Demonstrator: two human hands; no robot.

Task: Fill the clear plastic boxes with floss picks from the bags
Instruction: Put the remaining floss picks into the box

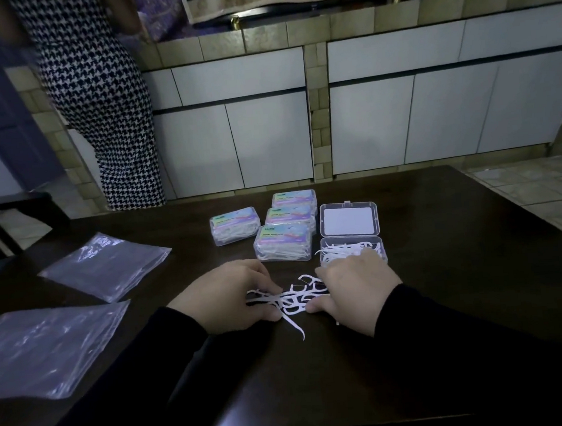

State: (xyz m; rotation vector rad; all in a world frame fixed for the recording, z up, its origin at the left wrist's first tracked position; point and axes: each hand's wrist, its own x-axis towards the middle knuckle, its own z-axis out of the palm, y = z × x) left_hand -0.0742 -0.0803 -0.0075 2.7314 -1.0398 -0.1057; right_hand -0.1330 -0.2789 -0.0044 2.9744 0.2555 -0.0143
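My right hand (352, 288) hides part of the open clear box (352, 251), fingers curled over thin white floss picks (296, 299) piled on the dark table (462, 265); left hand (225, 298) pinches them too. Crinkly bags (105, 265) lie left.

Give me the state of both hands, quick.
Left hand: fingers curled, pinching the loose floss picks on the table.
Right hand: fingers curled onto the same pile, gathering it.
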